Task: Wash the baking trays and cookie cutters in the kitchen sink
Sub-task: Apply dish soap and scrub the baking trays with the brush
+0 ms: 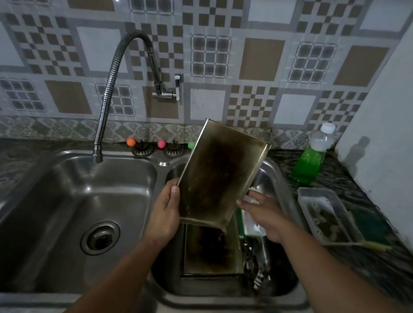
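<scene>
A dark, stained baking tray [221, 178] is tilted upright over the right basin of the steel sink [157, 202]. My left hand [165, 213] grips its lower left edge. With fingers spread, my right hand [263, 214] reaches to the tray's lower right edge and holds nothing. Below, a second stained tray [212, 254] lies in the right basin. Metal cookie cutters [256, 270] lie beside it on the right. A white and green object [251, 224] leans behind my right hand, partly hidden.
The flexible faucet [105, 108] hangs over the left basin, no water running. A green soap bottle [310, 158], a clear plastic container [327, 216] and a green scouring pad [370, 224] sit on the counter right of the sink. Sink strainers with coloured knobs [139, 146] rest behind it.
</scene>
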